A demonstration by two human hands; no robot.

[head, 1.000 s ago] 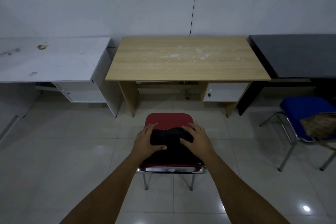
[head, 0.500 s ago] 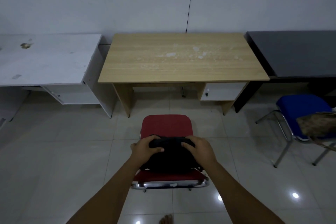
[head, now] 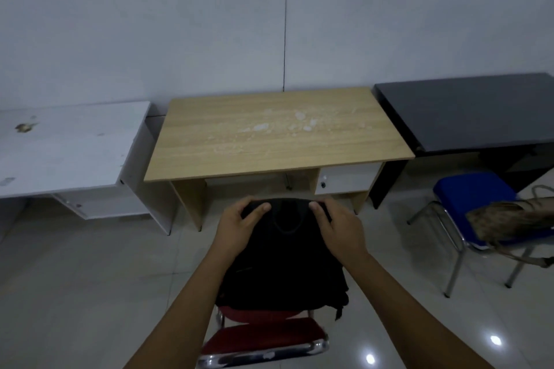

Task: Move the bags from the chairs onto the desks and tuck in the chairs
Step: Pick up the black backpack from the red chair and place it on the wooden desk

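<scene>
A black bag (head: pixel 284 266) hangs upright above the red chair (head: pixel 263 335), which stands in front of the wooden desk (head: pixel 278 135). My left hand (head: pixel 239 223) grips the bag's top left corner. My right hand (head: pixel 338 226) grips its top right corner. The bag hides most of the chair's seat. A brown bag (head: pixel 515 219) lies on the blue chair (head: pixel 473 198) at the right, in front of the black desk (head: pixel 467 111).
A white desk (head: pixel 66 147) stands at the left, close beside the wooden one. All three desks line the grey wall. Glossy tiled floor (head: pixel 90 293) spreads between the chairs and to the left of the red chair.
Both hands closed on the black bag's top and raised it off the red seat toward the wooden desk. The camera view tilted up and moved closer to the chair.
</scene>
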